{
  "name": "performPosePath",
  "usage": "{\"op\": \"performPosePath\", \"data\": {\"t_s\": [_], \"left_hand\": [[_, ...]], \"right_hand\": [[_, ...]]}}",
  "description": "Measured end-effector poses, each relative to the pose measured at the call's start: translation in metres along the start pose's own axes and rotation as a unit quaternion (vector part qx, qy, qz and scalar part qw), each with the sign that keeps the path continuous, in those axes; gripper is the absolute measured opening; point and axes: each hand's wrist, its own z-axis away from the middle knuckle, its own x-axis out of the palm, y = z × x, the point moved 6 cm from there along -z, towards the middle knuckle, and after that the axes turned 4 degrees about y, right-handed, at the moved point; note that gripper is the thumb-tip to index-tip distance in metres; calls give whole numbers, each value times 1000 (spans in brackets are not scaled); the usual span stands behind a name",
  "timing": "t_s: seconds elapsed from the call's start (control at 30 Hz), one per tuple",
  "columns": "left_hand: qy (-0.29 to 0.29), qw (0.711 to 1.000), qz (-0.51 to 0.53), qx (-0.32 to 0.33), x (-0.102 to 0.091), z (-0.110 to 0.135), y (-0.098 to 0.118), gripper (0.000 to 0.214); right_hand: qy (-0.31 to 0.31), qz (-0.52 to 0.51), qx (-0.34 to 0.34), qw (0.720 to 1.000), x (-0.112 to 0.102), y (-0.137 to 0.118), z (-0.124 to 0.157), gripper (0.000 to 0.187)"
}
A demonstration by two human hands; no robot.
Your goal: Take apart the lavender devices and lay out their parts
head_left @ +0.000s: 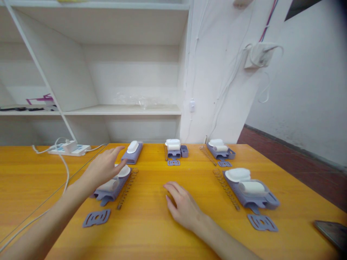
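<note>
My left hand (110, 164) is open, thumb and fingers apart, above a grey-purple plastic housing (119, 187) at the left. Partly hidden under it are a white oval piece (123, 171) and a white roll (108, 185); I cannot tell whether it touches them. A wire coil (127, 189) lies beside that housing, and a flat slotted grey-purple plate (97, 218) lies in front. Just behind the fingers stands another grey-purple housing (132, 156) with a white oval piece (133, 146) on top. My right hand (183, 206) rests on the table, fingers loosely extended, holding nothing.
Similar sets lie around the wooden table (151, 231): a housing (249, 196) with a coil (226, 189) at right, and two sets at the back. A power strip (69, 148) with white cables is at left. A phone-like dark object (332, 231) lies at the right edge.
</note>
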Motion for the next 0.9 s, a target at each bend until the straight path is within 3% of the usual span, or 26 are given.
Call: {"op": "performPosePath", "data": {"t_s": [0.1,0.2,0.4,0.73,0.9], "left_hand": [[-78,993,-20,-83,22,-46,5,56],[-152,976,-23,-157,48,-75,8,61],[-216,943,2,-253,83,-89,8,72],[-219,920,-11,-324,115,-87,-14,94],[-159,947,20,-278,100,-92,-10,82]], "right_hand": [[5,-1,6,1000,-1,2,2,36],[6,-1,10,1000,-2,3,3,36],[3,2,21,1000,-6,4,5,36],[18,-8,35,999,-12,8,5,37],[40,-37,39,998,-16,12,5,35]]}}
